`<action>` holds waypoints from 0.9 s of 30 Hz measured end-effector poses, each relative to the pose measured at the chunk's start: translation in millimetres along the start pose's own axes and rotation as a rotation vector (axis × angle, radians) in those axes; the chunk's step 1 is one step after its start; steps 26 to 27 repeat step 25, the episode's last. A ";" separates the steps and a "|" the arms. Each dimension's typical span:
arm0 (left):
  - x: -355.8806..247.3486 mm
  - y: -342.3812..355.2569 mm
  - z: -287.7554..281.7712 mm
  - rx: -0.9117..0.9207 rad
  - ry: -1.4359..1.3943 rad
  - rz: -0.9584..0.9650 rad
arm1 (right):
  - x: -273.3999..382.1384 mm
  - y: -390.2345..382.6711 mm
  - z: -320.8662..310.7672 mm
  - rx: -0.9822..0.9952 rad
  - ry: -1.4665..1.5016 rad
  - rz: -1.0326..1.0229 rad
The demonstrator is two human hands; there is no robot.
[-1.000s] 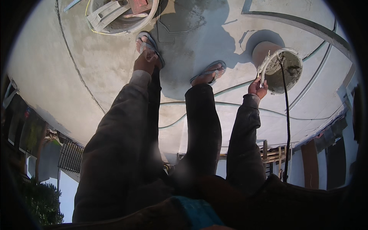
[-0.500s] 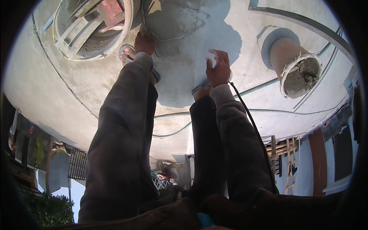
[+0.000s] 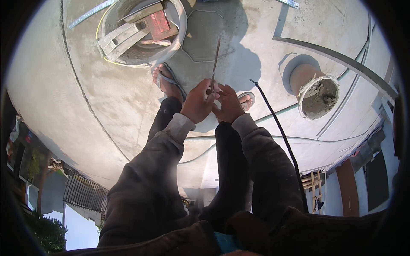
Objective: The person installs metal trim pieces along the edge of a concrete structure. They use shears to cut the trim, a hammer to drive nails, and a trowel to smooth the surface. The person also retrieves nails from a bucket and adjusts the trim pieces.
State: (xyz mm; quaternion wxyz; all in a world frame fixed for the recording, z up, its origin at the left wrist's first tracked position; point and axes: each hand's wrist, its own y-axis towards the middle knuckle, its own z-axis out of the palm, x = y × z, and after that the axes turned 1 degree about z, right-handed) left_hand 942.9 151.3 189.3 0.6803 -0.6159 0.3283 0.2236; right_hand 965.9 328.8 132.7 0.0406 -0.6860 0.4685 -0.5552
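Note:
In front of me, over the floor, my left hand is closed around the lower end of a thin, long brownish tool. It points away from me and is seen nearly edge-on, so its exact kind does not show. Against its lower end, my right hand has its fingers bent in, pinching there beside the left. The two hands touch or nearly touch, and the fingers partly hide the tool's grip. Below them are my sandalled feet.
A round tub at the far left holds a red block-like piece and grey pieces. On the right, a bucket of wet mortar lies tilted beside a long metal bar. A hose crosses the concrete floor; a black cord hangs nearby.
My left hand has come back from beside the tub, bringing the thin tool. My right hand, open before, has moved left and closed in beside it. The view has shifted.

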 end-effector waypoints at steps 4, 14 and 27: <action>-51.2 -70.1 -18.5 -0.030 -0.399 -0.160 | 92.1 -95.6 -47.2 -0.074 -0.022 -0.087; -295.8 -264.2 -143.9 -0.090 -0.089 0.205 | 321.7 -169.1 -154.4 -0.628 0.331 0.300; -594.5 -575.7 -282.9 -0.680 0.445 1.447 | 229.5 -42.2 -198.5 -0.644 -0.034 0.148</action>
